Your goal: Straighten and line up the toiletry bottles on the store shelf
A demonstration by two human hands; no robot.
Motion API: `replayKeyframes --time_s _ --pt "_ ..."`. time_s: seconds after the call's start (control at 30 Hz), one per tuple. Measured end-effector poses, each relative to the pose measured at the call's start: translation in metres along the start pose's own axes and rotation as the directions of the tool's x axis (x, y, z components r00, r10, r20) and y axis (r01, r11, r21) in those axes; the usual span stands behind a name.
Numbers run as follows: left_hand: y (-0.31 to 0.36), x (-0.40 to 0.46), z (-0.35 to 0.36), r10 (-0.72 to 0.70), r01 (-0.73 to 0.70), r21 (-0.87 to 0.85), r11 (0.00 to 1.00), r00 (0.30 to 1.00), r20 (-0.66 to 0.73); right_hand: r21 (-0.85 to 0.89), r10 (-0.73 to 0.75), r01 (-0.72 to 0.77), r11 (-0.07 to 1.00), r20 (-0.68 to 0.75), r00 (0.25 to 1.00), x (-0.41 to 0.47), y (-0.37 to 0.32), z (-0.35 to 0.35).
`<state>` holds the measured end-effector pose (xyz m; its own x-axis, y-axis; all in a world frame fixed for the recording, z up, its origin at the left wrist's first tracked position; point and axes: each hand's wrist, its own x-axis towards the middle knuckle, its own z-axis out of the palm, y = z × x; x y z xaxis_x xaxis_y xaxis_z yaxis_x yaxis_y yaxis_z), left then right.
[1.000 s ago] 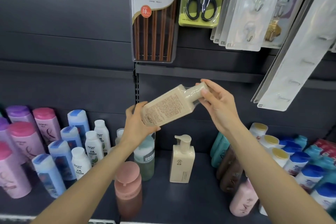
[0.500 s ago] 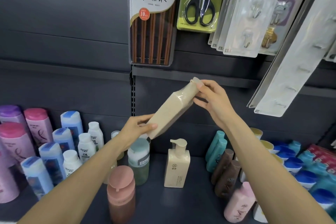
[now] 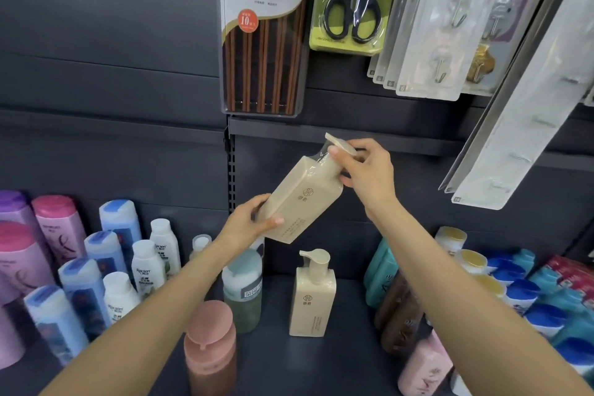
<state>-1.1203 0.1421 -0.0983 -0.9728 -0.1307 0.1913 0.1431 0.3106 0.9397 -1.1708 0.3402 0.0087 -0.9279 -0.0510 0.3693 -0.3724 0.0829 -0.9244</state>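
A beige pump bottle (image 3: 302,199) wrapped in clear film is held tilted in the air above the dark shelf (image 3: 347,360), its front logo facing me. My left hand (image 3: 249,223) grips its base. My right hand (image 3: 366,175) pinches the pump head at its top. A matching beige pump bottle (image 3: 312,296) stands upright on the shelf below. A green bottle with a pale cap (image 3: 241,292) and a pink-brown bottle (image 3: 210,350) stand to its left.
Pink, blue and white bottles (image 3: 106,270) crowd the left of the shelf. Teal, brown, pink and blue-capped bottles (image 3: 501,296) fill the right. Chopsticks (image 3: 262,29), scissors (image 3: 352,6) and hook packs (image 3: 446,19) hang above.
Both hands have turned the beige bottle in the air, from showing its back label to its front logo. It sits steeper now, and my view has shifted slightly.
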Motion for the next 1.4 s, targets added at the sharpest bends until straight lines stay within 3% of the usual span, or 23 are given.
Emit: replayKeyframes --time_s 0.33,0.4,0.57,0.77,1.1,1.4 --pt "-0.024 0.021 0.013 -0.070 0.067 0.427 0.902 0.997 -0.007 -0.344 -0.059 0.042 0.938 -0.039 0.997 0.002 0.029 0.021" --pt "-0.036 0.022 0.009 -0.100 0.079 0.548 0.833 0.995 0.009 -0.369 -0.040 0.025 0.929 -0.033 0.999 0.004 0.039 0.022" --pt "-0.055 0.015 -0.006 -0.130 0.048 0.836 0.546 0.991 0.028 -0.416 0.027 -0.011 0.909 0.032 0.999 0.006 0.070 0.028" --pt "-0.085 0.016 -0.017 -0.251 0.080 0.770 0.633 0.962 0.107 -0.442 0.195 -0.131 0.887 0.101 0.976 0.005 0.110 0.032" --pt "-0.099 0.014 -0.018 -0.191 0.077 0.700 0.710 0.978 0.086 -0.505 0.347 -0.247 0.827 0.113 0.931 0.001 0.142 0.034" --pt "-0.100 0.015 -0.020 -0.188 0.084 0.689 0.720 0.979 0.076 -0.632 0.362 -0.182 0.754 0.167 0.917 0.012 0.149 0.040"
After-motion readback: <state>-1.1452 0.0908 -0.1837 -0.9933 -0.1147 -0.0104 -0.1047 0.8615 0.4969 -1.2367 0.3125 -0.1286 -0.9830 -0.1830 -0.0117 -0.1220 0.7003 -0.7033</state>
